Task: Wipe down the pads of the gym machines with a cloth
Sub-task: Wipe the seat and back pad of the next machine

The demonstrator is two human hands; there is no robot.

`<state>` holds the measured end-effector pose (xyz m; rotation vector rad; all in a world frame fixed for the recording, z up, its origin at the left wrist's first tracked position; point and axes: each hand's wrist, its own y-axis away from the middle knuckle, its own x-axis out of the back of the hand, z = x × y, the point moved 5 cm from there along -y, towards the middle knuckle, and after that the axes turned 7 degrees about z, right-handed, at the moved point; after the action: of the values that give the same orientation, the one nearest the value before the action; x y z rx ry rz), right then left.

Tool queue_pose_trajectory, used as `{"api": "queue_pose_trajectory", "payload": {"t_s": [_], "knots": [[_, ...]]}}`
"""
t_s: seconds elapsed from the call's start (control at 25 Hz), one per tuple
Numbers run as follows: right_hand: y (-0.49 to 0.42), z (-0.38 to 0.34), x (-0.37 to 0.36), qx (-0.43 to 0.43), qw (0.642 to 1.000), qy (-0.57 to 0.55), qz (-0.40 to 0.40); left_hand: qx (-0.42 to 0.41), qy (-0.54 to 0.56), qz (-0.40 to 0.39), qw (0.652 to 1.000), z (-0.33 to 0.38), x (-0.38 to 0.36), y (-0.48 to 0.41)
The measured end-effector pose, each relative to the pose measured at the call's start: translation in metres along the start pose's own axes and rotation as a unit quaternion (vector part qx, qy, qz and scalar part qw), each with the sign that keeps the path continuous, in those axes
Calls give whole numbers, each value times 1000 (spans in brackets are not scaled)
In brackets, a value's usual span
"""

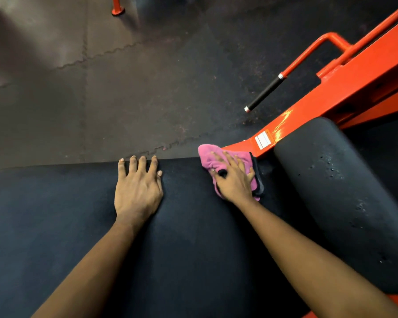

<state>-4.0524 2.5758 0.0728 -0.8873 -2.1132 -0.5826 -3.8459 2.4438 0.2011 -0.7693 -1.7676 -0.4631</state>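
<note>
**Q:** Grips, quick?
**A:** My left grip (137, 191) lies palm down on the flat black padded bench (55, 226). Its fingers are straight and slightly spread, with the tips at the far edge. It holds nothing.

**Q:** And the right?
**A:** My right grip (233, 180) is palm down on the crumpled pink terry cloth (207, 157). The fingers are stretched over it and press it onto the bench. It is a flat press, not a pinch. The thumb is partly lost in the folds.

**Q:** Where is the cloth exactly?
**A:** It is at the bench's far right corner, touching the orange painted metal frame (365, 83). A darker layer of fabric shows along its right edge, under my fingers.

**Q:** How far apart are the grips?
**A:** They are near each other but apart, with bare pad between them. Both forearms come in from the bottom of the view.

**Q:** What else is there?
**A:** A black cylindrical roller pad (342, 191) lies just right of the cloth, with pale specks on its surface. A white rectangular label (263, 140) sits on the frame beside the cloth. An orange bar with a black rubber handle sleeve (264, 92) sticks out from the frame over the dark speckled rubber floor mats (124, 88), which have jagged interlocking seams. An orange flared post foot (117, 8) stands on the floor at the top edge.
</note>
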Motion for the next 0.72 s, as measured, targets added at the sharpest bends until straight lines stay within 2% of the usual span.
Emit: {"api": "queue_pose_trajectory", "payload": {"t_s": [0.12,0.24,0.36,0.52,0.64,0.72], "knots": [[-28,43,11,-94,995,-12,24,2,1,2,1000,0,0,0],[-37,73,21,-226,973,-44,22,5,4,1,1000,-1,0,0],[-6,67,30,-244,969,-36,33,2,8,1,1000,-1,0,1],[90,91,55,-275,959,-23,68,-1,14,-6,1000,1,5,1],[147,127,57,-311,949,-6,49,-3,13,-5,1000,0,6,2],[145,137,47,-326,944,9,40,-6,11,-6,1000,1,7,2]]}}
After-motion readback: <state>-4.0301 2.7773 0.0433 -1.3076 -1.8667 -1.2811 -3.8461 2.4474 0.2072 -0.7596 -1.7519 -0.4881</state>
